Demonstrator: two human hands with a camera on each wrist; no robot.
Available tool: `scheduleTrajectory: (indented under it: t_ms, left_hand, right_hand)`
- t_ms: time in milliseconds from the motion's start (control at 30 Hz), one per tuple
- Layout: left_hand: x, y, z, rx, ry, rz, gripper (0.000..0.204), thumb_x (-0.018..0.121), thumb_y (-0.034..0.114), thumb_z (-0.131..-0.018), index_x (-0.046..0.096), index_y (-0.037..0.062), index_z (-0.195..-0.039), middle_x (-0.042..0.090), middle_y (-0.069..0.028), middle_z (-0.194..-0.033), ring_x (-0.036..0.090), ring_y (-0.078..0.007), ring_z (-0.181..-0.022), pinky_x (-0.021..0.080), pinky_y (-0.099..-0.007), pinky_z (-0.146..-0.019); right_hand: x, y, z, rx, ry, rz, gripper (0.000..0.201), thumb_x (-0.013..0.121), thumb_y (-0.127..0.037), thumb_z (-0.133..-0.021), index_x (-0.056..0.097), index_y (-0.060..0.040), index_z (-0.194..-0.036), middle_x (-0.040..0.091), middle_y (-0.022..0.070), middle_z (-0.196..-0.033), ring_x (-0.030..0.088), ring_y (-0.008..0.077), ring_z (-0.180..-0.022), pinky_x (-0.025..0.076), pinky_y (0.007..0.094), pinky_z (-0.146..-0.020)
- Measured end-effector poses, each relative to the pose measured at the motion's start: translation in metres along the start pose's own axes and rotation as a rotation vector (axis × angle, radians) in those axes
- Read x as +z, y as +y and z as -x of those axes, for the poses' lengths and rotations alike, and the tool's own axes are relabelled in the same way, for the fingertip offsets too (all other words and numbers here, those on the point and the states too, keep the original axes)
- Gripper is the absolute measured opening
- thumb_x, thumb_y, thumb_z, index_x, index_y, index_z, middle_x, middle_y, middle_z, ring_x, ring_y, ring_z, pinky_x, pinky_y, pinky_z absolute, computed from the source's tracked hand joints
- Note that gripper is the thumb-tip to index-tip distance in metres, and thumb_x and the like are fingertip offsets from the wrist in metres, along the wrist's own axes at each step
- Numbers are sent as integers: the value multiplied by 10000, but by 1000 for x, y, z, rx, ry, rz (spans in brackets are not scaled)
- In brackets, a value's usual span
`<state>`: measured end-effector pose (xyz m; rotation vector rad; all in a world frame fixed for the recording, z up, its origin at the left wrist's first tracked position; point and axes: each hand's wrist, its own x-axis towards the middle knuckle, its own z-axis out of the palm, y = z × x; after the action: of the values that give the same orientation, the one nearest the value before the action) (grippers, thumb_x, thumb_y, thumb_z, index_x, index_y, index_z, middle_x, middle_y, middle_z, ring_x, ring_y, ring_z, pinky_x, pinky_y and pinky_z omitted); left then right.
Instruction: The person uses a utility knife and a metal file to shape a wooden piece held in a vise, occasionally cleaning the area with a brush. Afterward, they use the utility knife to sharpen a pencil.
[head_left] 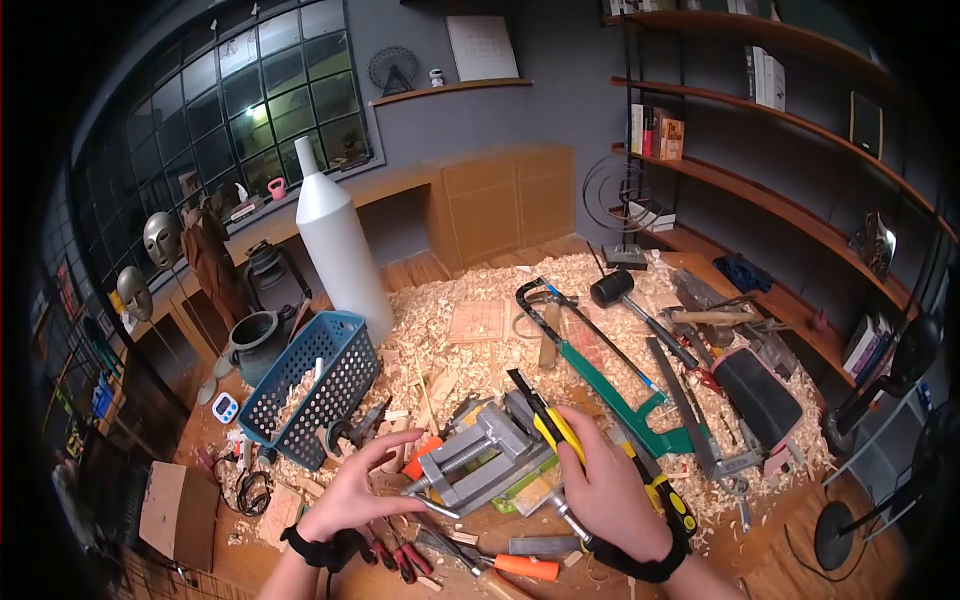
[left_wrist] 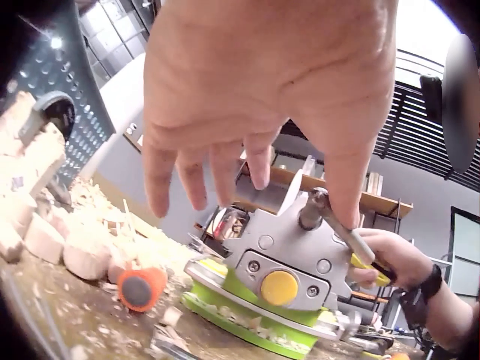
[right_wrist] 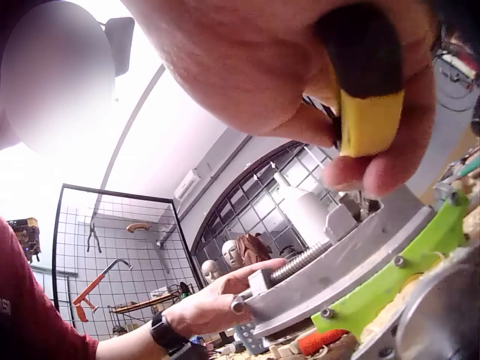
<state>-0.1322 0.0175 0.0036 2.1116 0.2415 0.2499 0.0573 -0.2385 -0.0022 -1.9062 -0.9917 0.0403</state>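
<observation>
A grey metal vise (head_left: 478, 462) with a bright green base (left_wrist: 247, 324) stands at the bench's near side. My left hand (head_left: 352, 492) is at its screw end, fingers spread and thumb beside the metal handle bar (left_wrist: 349, 235); whether the thumb touches the bar is unclear. On the vise's other side, my right hand (head_left: 615, 500) grips a yellow and black tool (head_left: 562, 436), whose dark end points up and away. In the right wrist view, fingers curl round its yellow part (right_wrist: 371, 124), close above the vise's screw (right_wrist: 300, 262).
Wood shavings (head_left: 430, 330) cover much of the bench. A blue basket (head_left: 318, 385) stands left, with a white bottle-shaped object (head_left: 342, 240) behind. A green-framed saw (head_left: 600, 390), a black mallet (head_left: 612, 288) and a dark case (head_left: 757, 398) lie right. Orange-handled tools (head_left: 527, 568) are near the front.
</observation>
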Motion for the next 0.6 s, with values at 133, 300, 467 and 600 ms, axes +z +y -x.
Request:
scheduleTrajectory:
  t_ms: [133, 300, 467, 600]
  left_hand:
    - [-5, -1, -6, 37, -106, 130, 750, 847, 193, -834, 498, 50, -1482, 529, -122, -1509, 473, -237, -1416, 347, -416, -1193]
    - [12, 32, -40, 181, 0, -260, 581, 779, 206, -875, 580, 27, -1390, 603, -171, -1409, 570, -316, -1310, 411, -412, -1123]
    - [30, 50, -79, 269, 22, -471, 529, 749, 262, -897, 614, -22, -1323, 687, -231, -1191, 649, -382, -1104, 514, -421, -962]
    - [32, 44, -74, 165, -56, -437, 540, 737, 226, -908, 590, -33, -1359, 691, -238, -1149, 669, -374, -988, 530, -409, -898]
  right_hand:
    - [-8, -13, 11, 50, -49, 82, 442, 544, -144, -999, 471, -37, -1422, 699, 278, -948, 681, 451, -820, 530, 529, -693]
    - [-17, -29, 8, 223, -78, 55, 481, 542, -111, -996, 439, -49, -1462, 659, 279, -1143, 644, 458, -1020, 505, 508, -838]
    - [-10, -40, 10, 9, -82, 252, 629, 528, -55, -930, 338, 60, -1518, 654, 269, -1067, 706, 425, -857, 567, 484, -720]
    - [-6, -47, 6, 135, -226, 120, 706, 504, -56, -942, 238, -8, -1593, 544, 260, -1160, 631, 468, -925, 517, 521, -832]
